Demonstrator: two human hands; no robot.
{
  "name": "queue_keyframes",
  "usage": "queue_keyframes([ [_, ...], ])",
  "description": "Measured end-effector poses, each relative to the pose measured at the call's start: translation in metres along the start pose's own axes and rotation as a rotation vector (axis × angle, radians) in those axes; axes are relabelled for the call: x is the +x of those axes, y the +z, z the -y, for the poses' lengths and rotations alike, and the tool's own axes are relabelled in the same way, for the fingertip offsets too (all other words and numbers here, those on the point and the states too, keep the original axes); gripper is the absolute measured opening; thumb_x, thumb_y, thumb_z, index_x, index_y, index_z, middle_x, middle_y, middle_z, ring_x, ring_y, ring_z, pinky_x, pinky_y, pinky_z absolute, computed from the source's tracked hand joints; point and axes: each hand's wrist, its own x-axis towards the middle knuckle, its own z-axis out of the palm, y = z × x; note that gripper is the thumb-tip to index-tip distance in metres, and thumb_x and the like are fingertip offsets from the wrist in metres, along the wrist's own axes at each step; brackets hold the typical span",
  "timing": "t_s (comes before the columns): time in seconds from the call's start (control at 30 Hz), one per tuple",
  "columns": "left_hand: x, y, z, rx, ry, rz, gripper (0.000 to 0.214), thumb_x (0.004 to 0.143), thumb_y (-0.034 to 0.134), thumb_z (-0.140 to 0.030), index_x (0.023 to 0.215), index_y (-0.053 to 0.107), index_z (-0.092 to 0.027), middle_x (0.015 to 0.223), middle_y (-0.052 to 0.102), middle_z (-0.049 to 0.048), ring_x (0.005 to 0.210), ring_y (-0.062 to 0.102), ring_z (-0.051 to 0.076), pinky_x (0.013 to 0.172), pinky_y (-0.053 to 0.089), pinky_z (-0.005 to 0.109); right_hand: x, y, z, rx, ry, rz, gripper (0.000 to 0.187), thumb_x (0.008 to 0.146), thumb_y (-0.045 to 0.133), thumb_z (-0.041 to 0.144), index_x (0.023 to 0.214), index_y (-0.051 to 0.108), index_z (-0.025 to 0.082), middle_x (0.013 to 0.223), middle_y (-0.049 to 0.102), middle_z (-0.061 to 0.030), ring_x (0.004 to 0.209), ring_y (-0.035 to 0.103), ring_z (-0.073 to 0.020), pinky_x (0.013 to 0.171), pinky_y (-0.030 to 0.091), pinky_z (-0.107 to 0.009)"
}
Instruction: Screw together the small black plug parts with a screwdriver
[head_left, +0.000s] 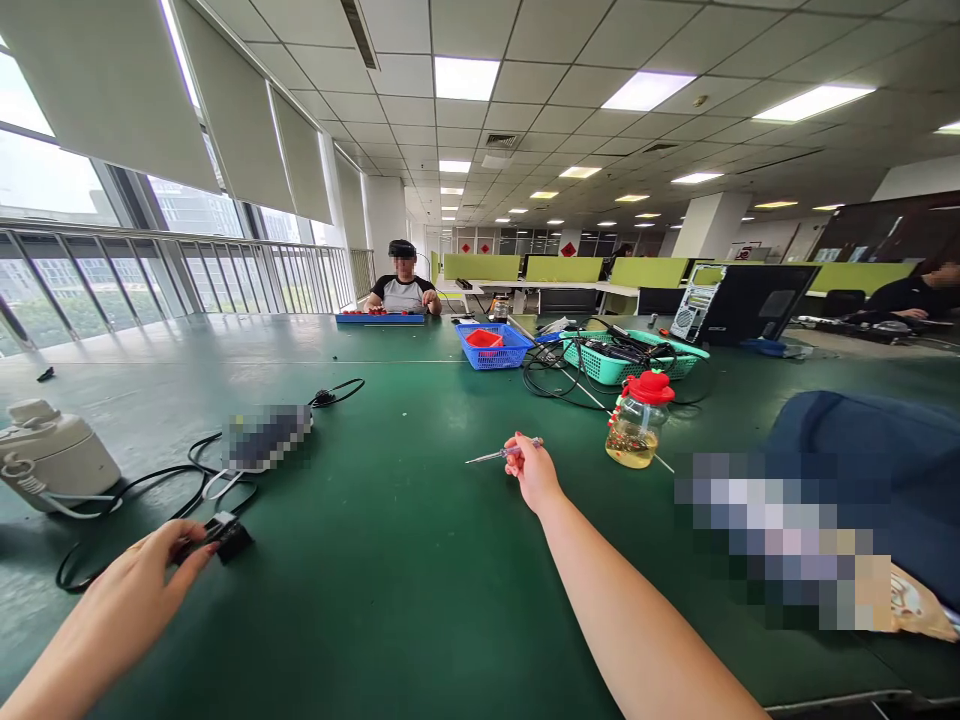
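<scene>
At the lower left, my left hand (150, 565) has its thumb and fingers closed round a small black block (236, 540) with a whitish piece on top. It may be a plug or adapter, though my fingers cover part of it. Black cable (146, 485) runs close by on the table. Near the middle, my right hand (534, 472) grips a slim screwdriver (491, 456) by its clear handle. The thin metal shaft points left, held over the green tabletop (405, 620).
A beige bottle (56, 455) and a blurred-out item (266, 440) lie left. Ahead are a blue basket (495, 350), a teal basket (600, 365) full of cables and a red-lidded jar (637, 425). Dark blue fabric (885, 450) sits right. A person (403, 285) sits across.
</scene>
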Motion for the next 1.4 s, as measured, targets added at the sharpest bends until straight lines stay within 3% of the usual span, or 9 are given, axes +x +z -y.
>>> queue_keyframes([
  [0.1,0.002,-0.013,-0.034,0.047,0.073,0.084,0.056,0.072,0.037,-0.051,0.11,0.06,-0.017,0.1,0.071,0.0136,0.093,0.065,0.032,0.082,0.049,0.04,0.0,0.0,0.0,-0.001,0.002,-0.001,0.029,0.068,0.069,0.044,0.058,0.058,0.019,0.042,0.046,0.0042,0.038,0.035,-0.0073,0.041,0.032,-0.025],
  [0.2,0.004,-0.015,-0.048,0.095,0.073,0.141,0.064,0.074,0.036,-0.051,0.12,0.058,-0.012,0.101,0.072,0.0161,0.094,0.065,0.034,0.083,0.049,0.043,-0.001,-0.001,0.001,-0.004,0.002,0.001,0.029,0.069,0.069,0.044,0.058,0.058,0.019,0.043,0.047,0.0041,0.038,0.035,-0.0074,0.041,0.032,-0.025],
  [0.57,0.011,-0.002,-0.041,0.268,0.017,0.232,0.06,0.082,0.032,-0.04,0.126,0.057,-0.009,0.114,0.069,0.0162,0.101,0.066,0.032,0.088,0.049,0.041,0.001,-0.001,-0.001,-0.002,0.008,0.007,0.03,0.07,0.069,0.044,0.058,0.057,0.019,0.043,0.046,0.0044,0.038,0.035,-0.0075,0.04,0.032,-0.025],
  [0.97,0.019,-0.004,-0.054,0.285,0.008,0.278,0.059,0.081,0.033,-0.038,0.127,0.057,-0.01,0.122,0.064,0.0165,0.104,0.064,0.031,0.094,0.046,0.041,0.001,-0.001,0.0,0.007,0.025,0.007,0.032,0.069,0.071,0.046,0.058,0.059,0.019,0.043,0.046,0.0044,0.039,0.035,-0.0069,0.041,0.033,-0.024],
  [1.2,0.019,0.001,-0.048,0.293,-0.071,0.358,0.052,0.088,0.034,-0.042,0.128,0.054,-0.016,0.117,0.068,0.0125,0.1,0.065,0.028,0.083,0.048,0.034,0.002,-0.001,-0.001,0.005,0.028,0.011,0.033,0.068,0.071,0.048,0.059,0.058,0.018,0.043,0.046,0.005,0.038,0.034,-0.0065,0.042,0.033,-0.024],
  [1.3,0.022,-0.006,-0.059,0.292,-0.065,0.402,0.043,0.09,0.033,-0.034,0.121,0.06,-0.019,0.11,0.072,0.0081,0.097,0.066,0.025,0.081,0.047,0.03,0.003,-0.001,-0.003,-0.001,0.032,0.007,0.035,0.067,0.071,0.049,0.059,0.057,0.018,0.042,0.045,0.0058,0.038,0.034,-0.0058,0.042,0.032,-0.023],
  [1.4,0.027,-0.011,-0.089,0.225,-0.017,0.432,0.038,0.088,0.041,-0.035,0.114,0.065,-0.021,0.104,0.073,0.0064,0.095,0.066,0.026,0.079,0.047,0.031,0.004,-0.001,-0.004,-0.008,0.035,0.0,0.035,0.066,0.071,0.049,0.059,0.057,0.018,0.041,0.044,0.0061,0.037,0.033,-0.0052,0.042,0.032,-0.022],
])
